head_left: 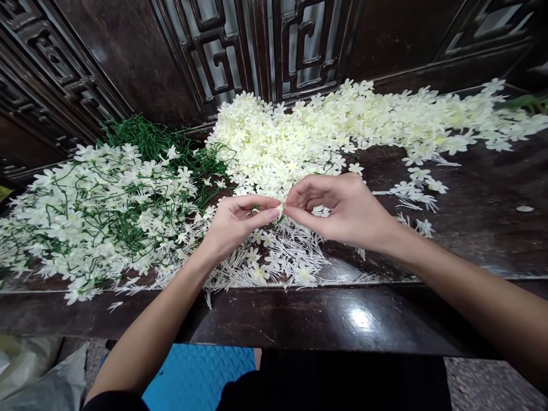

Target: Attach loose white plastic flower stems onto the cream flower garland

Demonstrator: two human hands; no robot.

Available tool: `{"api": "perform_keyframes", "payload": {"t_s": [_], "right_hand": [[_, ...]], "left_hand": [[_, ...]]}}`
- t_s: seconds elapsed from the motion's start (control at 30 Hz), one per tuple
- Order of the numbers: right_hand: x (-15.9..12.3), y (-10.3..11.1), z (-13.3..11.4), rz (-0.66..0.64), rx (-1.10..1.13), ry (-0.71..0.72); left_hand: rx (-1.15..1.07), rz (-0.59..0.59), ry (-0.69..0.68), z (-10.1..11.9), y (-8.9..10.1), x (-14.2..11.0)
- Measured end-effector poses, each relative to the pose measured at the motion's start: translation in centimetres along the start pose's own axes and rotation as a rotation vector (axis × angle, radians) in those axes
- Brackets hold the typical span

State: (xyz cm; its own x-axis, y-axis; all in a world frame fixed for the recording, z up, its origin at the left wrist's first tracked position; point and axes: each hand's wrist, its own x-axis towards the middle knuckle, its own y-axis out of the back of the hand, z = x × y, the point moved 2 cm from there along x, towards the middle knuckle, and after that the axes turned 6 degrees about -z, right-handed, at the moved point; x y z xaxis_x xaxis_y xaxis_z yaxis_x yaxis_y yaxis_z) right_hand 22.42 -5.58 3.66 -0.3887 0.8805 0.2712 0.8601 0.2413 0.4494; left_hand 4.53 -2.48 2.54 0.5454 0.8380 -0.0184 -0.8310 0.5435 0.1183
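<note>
One small whitish piece (280, 210) is clamped in the pinched fingertips of both left hand (240, 221) and right hand (342, 210), above white stems (295, 248) strewn on the dark desk (479, 205), near heaped white flowers (274, 142).

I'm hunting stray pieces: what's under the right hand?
Around the right hand, white sticks and loose flowers show. Whatever lies directly below its palm is covered, so I can't tell.
</note>
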Motion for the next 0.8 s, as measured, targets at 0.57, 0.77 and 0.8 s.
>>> {"api": "perform_keyframes", "payload": {"t_s": [0.57, 0.77, 0.8], "right_hand": [[0.08, 0.42, 0.65, -0.017, 0.177, -0.148], [0.18, -0.32, 0.54, -0.086, 0.169, -0.149], [0.20, -0.41, 0.48, -0.073, 0.174, -0.139]], "left_hand": [[0.125, 0.063, -0.093, 0.31, -0.14, -0.24], [0.196, 0.063, -0.158, 0.21, -0.37, -0.35], [0.204, 0.063, -0.161, 0.20, -0.40, -0.35]]}}
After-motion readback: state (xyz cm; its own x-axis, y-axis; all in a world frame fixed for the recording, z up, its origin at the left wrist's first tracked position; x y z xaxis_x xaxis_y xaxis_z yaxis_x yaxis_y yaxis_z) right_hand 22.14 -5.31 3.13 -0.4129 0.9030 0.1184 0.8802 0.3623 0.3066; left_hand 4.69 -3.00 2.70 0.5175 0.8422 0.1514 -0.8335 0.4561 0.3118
